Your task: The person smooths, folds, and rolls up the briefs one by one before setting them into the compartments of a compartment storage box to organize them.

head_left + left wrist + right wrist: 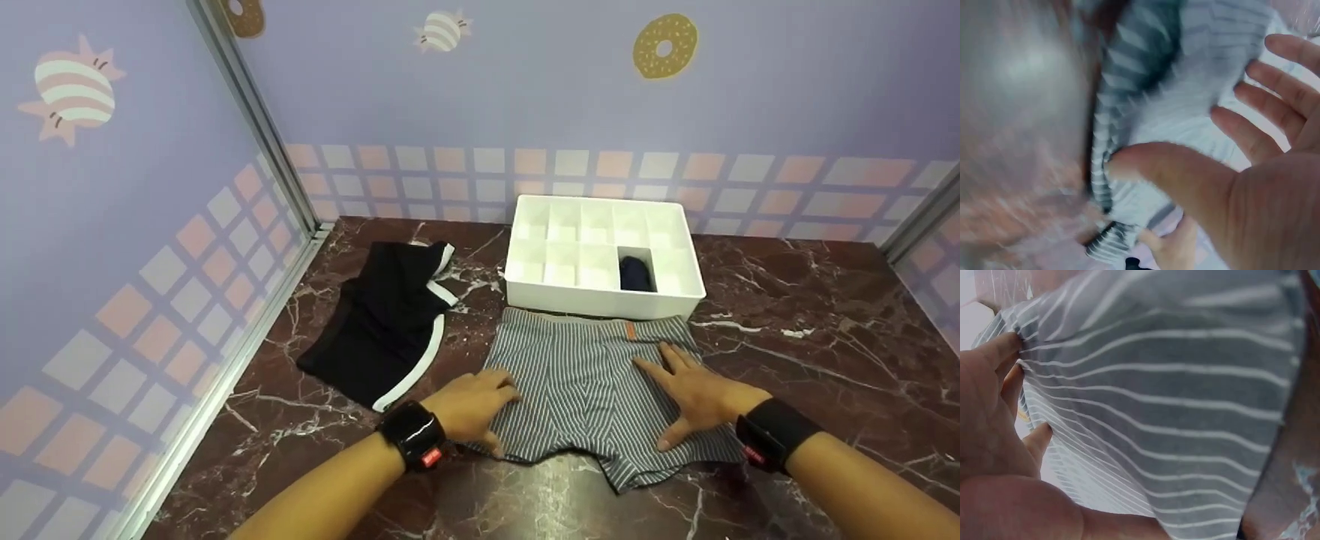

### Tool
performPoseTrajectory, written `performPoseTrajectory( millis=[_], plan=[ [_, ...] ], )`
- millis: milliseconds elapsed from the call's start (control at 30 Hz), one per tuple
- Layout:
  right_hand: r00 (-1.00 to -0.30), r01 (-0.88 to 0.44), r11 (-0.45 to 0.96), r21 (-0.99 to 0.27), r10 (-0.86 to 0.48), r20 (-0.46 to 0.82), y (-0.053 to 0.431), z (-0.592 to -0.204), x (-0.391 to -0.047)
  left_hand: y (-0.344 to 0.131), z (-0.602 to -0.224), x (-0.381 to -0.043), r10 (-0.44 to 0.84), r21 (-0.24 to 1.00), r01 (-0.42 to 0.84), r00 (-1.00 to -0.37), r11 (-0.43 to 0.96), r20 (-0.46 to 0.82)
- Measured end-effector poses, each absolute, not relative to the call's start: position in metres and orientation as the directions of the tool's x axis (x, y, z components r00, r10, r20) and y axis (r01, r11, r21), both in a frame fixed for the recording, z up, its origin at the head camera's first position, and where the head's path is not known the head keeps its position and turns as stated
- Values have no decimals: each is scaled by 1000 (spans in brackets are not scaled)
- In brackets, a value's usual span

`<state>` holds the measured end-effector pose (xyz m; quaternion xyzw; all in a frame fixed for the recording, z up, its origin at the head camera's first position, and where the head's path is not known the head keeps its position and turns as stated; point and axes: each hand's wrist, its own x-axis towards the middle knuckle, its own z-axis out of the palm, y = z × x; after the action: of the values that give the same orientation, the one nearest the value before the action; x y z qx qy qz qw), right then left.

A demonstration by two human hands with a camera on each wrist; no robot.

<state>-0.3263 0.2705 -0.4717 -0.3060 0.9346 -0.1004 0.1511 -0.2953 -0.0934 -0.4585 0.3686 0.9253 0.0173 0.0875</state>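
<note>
A pair of grey-and-white striped boxer shorts (577, 375) lies spread on the table, waistband toward the box, with a small orange tag (631, 330). My left hand (472, 405) is at the left leg, fingers loosely bent. In the left wrist view its thumb (1157, 163) touches the hem and the other fingers are spread over the cloth. With fingers apart, my right hand (694, 394) rests on the right side of the shorts. Its fingertips (1010, 343) press the cloth in the right wrist view, where part of the leg bulges up close to the camera.
A white divided box (600, 298) stands just behind the waistband, with a dark blue bundled cloth (635, 274) in one front compartment. To the left lies a crumpled black garment with white trim (382, 330). Patterned walls (480, 97) close off the back and sides of the marble-look table (810, 352).
</note>
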Motion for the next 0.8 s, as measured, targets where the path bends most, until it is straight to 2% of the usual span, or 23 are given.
performPoseTrajectory(
  millis=[300, 533, 667, 800],
  plan=[
    [-778, -511, 831, -218, -555, -294, 273, -464, -321, -92, -457, -276, 632, 86, 630, -746, 772, -212],
    [-767, -518, 829, -209, -559, -316, 278, -458, -320, -77, -447, -253, 663, 36, 680, -699, 732, -270],
    [-767, -520, 825, -221, -565, -304, 280, -459, -318, -77, -447, -253, 668, -9, 690, -703, 723, -243],
    [-772, -516, 836, -189, -549, -322, 277, -460, -313, -88, -451, -262, 666, -34, 679, -728, 734, -161]
  ],
)
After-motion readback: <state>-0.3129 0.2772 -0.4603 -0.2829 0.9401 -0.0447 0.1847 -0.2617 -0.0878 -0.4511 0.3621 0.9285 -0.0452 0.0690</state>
